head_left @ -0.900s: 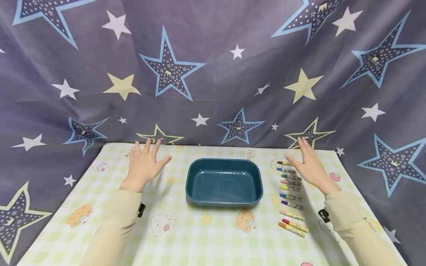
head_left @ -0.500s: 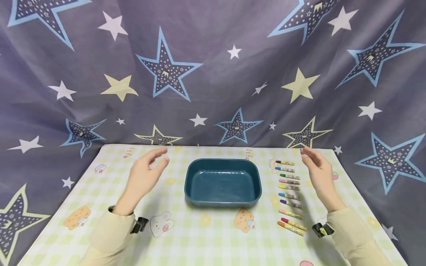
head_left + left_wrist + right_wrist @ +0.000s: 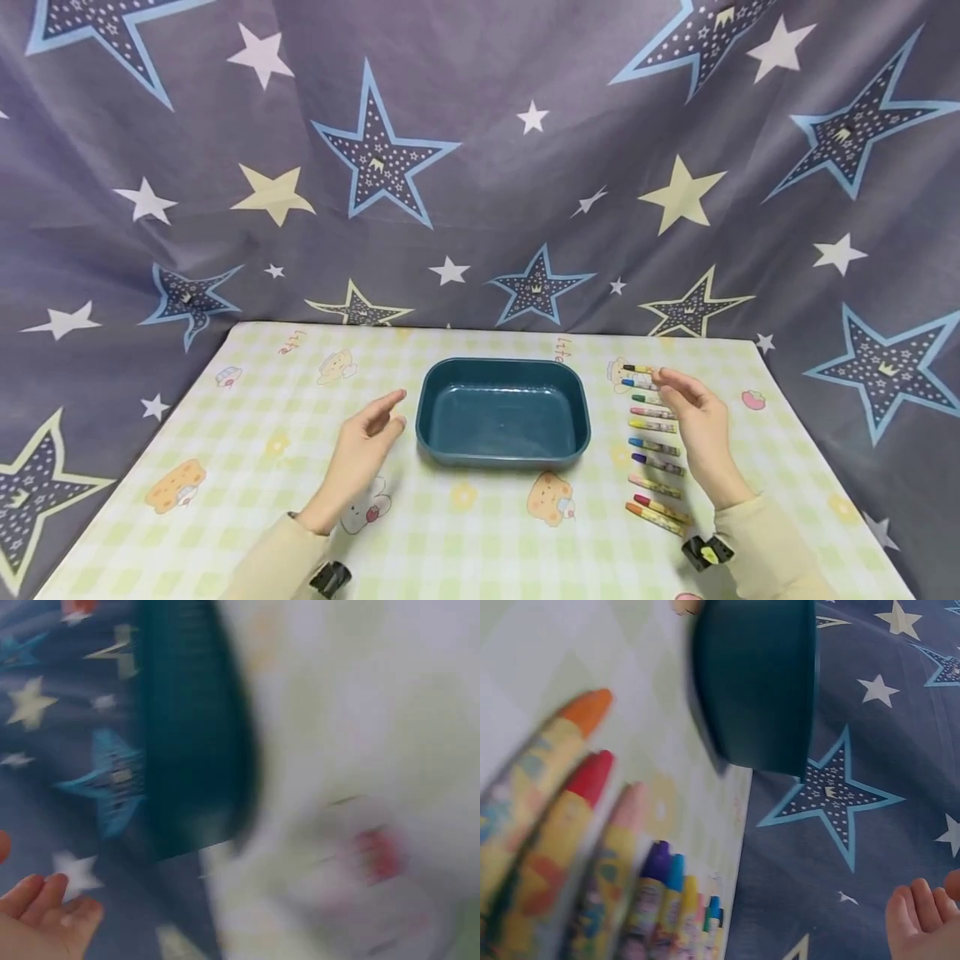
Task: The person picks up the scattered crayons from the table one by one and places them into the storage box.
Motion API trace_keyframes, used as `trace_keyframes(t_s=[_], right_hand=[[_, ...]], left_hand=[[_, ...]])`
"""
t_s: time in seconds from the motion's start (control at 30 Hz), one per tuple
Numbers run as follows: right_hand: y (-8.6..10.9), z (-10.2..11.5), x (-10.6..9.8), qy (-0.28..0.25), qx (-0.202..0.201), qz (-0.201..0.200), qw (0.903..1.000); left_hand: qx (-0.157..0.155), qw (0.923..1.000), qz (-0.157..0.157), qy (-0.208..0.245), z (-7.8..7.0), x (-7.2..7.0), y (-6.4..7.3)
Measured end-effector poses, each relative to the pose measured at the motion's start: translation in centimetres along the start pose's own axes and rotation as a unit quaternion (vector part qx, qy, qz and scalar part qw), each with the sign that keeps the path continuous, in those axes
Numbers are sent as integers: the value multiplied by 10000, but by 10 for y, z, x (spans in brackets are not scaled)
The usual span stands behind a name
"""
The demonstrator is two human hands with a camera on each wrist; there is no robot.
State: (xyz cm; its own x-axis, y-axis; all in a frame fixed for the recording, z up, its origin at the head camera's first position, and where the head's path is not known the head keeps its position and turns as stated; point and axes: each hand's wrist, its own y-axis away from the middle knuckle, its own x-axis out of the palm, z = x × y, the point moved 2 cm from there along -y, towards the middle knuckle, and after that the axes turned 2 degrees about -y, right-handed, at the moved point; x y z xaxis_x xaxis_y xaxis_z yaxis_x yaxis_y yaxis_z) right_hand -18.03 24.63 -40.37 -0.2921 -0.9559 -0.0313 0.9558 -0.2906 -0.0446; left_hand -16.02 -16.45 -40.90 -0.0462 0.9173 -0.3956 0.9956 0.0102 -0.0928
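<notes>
A dark teal rectangular tray (image 3: 502,425) stands mid-table with nothing in it. To its right lies a column of several crayons in patterned wrappers, from a black-tipped crayon (image 3: 640,369) at the back to an orange crayon (image 3: 656,518) nearest me. My right hand (image 3: 701,429) hovers beside the upper end of this column, thumb and fingers loosely bent, its fingertips overlapping the blue-tipped crayon's end. Just left of the tray hangs my left hand (image 3: 360,454), fingers relaxed and holding nothing. In the right wrist view the orange crayon (image 3: 589,712) and red crayon (image 3: 591,780) loom large.
A checked tablecloth (image 3: 465,550) with cartoon prints covers the table. Behind it rises a grey-purple star-patterned curtain (image 3: 480,192), which also hangs along both sides. Black straps with wrist cameras (image 3: 707,552) sit at the sleeves.
Both hands have come down and nearer to me from the back of the table. The left moved right toward the tray; the right moved in over the crayons, its spread fingers now bent.
</notes>
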Motion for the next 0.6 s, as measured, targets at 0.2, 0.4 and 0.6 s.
trace_keyframes(t_s=[0.2,0.4,0.6], right_hand=[[4,-20,0,-245,-22,586,9980],[6,-24,9,-31,160,859,9962],[12,-33,12,43,54,1032,9946]], left_hand=[[-167,9984,435,317,41,21,-28],[-322,9927,744,895,62,32,-63],[-693,9877,978,999,68,43,-72]])
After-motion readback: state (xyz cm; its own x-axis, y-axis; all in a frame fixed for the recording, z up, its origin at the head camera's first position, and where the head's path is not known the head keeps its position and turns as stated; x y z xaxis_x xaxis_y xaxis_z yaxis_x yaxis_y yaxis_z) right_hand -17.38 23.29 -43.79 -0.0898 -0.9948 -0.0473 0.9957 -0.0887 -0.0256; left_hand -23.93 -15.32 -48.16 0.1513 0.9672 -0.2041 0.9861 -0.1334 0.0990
